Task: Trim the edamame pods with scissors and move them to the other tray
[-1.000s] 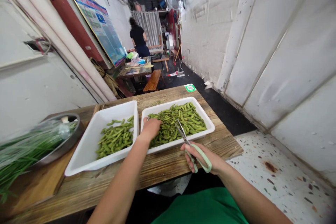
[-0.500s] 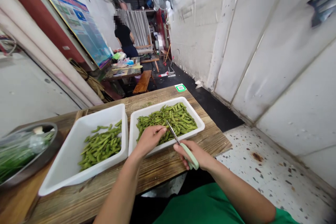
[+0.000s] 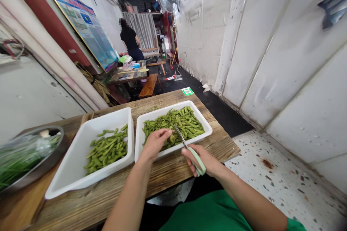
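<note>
Over the near edge of the right white tray (image 3: 209, 130), my left hand (image 3: 156, 142) pinches an edamame pod (image 3: 171, 137) between thumb and fingertips. My right hand (image 3: 200, 158) grips scissors (image 3: 195, 158) with pale green handles. Their metal blades point away from me, just right of the held pod and apart from it. Beneath the hands, many green edamame pods (image 3: 187, 119) fill the right tray. The left white tray (image 3: 63, 173) holds a smaller heap of pods (image 3: 108, 149) toward its right side.
The trays stand on a wooden table (image 3: 159, 173). At the left, a metal bowl (image 3: 29, 178) holds bagged green vegetables. A green code card (image 3: 187, 91) lies at the far edge. Farther back, a person (image 3: 131, 39) stands by another table (image 3: 130, 75) and a wooden bench (image 3: 148, 86).
The scissors' tips have moved slightly away from my left fingers, and the held pod now shows more clearly. The whole view has shifted a little.
</note>
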Tool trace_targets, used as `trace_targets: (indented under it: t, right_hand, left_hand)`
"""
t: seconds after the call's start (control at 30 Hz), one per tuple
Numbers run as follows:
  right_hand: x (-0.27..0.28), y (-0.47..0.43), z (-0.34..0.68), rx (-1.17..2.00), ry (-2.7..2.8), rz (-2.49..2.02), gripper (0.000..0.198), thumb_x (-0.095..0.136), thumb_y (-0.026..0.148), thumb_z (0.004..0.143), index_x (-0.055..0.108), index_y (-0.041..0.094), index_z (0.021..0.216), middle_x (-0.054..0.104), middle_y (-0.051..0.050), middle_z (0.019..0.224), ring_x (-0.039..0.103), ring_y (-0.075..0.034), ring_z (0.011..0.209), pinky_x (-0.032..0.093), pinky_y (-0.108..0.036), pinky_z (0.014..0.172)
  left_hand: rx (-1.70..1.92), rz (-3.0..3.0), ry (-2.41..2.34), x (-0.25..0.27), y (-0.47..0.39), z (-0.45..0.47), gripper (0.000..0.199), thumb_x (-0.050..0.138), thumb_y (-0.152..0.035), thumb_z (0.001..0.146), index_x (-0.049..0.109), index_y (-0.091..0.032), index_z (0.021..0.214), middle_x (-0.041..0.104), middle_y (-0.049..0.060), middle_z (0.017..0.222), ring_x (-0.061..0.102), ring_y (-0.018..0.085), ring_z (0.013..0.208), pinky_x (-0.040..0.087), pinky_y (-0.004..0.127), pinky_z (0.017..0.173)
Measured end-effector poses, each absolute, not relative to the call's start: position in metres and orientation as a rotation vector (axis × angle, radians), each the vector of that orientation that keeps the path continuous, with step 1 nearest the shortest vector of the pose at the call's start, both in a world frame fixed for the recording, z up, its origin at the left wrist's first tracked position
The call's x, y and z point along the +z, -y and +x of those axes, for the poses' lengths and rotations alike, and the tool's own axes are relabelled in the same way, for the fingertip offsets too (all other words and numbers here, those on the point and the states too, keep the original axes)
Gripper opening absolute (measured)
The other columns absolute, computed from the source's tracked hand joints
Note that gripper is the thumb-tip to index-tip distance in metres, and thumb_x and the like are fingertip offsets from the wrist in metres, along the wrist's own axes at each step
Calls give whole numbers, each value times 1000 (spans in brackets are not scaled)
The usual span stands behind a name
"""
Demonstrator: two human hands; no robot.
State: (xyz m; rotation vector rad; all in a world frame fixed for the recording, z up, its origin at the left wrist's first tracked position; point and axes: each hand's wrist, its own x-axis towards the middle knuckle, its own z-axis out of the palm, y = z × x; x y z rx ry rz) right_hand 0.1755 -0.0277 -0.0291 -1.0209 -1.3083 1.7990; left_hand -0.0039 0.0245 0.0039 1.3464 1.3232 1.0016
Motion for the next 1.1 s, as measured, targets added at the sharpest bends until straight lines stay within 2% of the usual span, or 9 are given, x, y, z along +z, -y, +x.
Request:
trace_targets:
  t: [0.07,0.2,0.3,0.67,0.83,0.93,1.0,1.03,1.1]
  right_hand:
    - [-31,28,174,1854,1252,-980,52,52,68,72,47,17,80,48,7,53,46,-6,36,40,-18,34]
    - [-29,29,172,1941,1233,-932,59,50,71,70,47,15,90,49,6,56,47,-7,38,40,-20,37]
    - [-27,29,170,1940,1229,-923,58,52,70,70,49,15,91,48,6,58,46,-6,40,41,-21,38]
    - [-26,27,170,1952,1159,-917,52,54,65,72,52,15,86,47,7,52,43,-6,34,40,-19,32]
    - [-30,27,170,1891,1220,-1011,48,58,62,71,53,15,77,43,8,45,38,-5,28,33,-16,24]
    - [-33,26,174,1869,1265,-1031,46,61,59,70,54,14,77,42,8,46,37,-5,29,33,-16,24]
    - [-34,26,177,1898,1255,-1012,45,61,58,71,54,15,80,45,7,49,40,-5,31,35,-16,26]
    - [-35,26,178,1918,1239,-1002,45,61,58,72,54,15,83,46,7,50,41,-5,33,36,-16,27]
    - [-37,26,179,1951,1202,-990,47,59,59,73,53,15,87,48,6,53,44,-6,35,38,-17,30]
  left_hand:
    - [1140,1064,-1228,4,-24,-2,27,72,-36,62,67,-14,78,67,3,73,57,11,64,44,23,63]
    - [1291,749,-1100,5,-21,2,30,81,-27,53,65,-13,74,66,1,76,61,11,72,48,24,71]
    - [1336,720,-1161,4,-19,6,32,82,-27,51,65,-12,73,64,0,69,62,10,70,47,20,65]
    - [1332,960,-1346,2,-10,18,31,79,-33,54,65,-12,74,67,3,66,65,16,66,48,25,64]
    - [1285,1100,-1407,0,-8,17,29,74,-36,59,62,-13,71,68,5,67,65,18,67,48,27,64]
    - [1355,1298,-1672,4,-9,-12,27,66,-39,66,64,-14,78,67,5,70,62,18,67,47,30,67]
    - [1511,1439,-2087,11,-7,-43,28,60,-36,71,66,-16,88,66,6,77,60,20,73,46,34,72]
    - [1542,1501,-2312,14,-5,-59,28,56,-32,74,65,-16,94,66,8,88,60,22,83,43,36,79]
    - [1340,1626,-2722,21,-2,-82,35,54,-28,74,63,-16,105,58,15,116,49,31,109,35,48,89]
